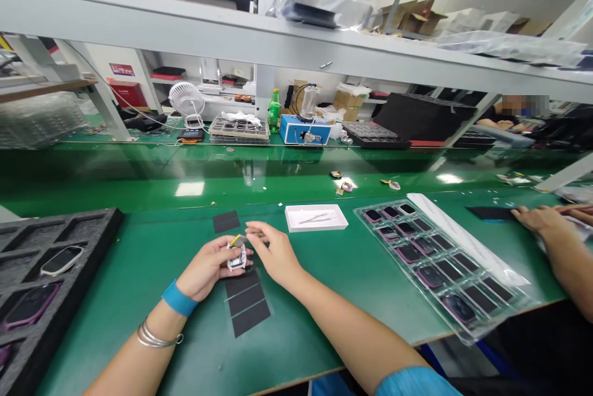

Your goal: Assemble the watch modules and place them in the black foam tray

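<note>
My left hand (pixel 208 265) is closed around a small white device (pixel 236 256) held just above the green bench. My right hand (pixel 273 251) pinches a thin dark piece with a yellow tab (pixel 237 240) at the top of that device. A strip of dark rectangular pads (pixel 248 303) lies on the bench under my hands. A single dark pad (pixel 226 221) lies just beyond them.
A black foam tray (pixel 69 272) with devices sits at left. A white tray with tweezers (pixel 316 217) lies ahead. A clear blister tray (pixel 435 254) of dark screens is at right. Another person's hand (pixel 540 219) rests at far right.
</note>
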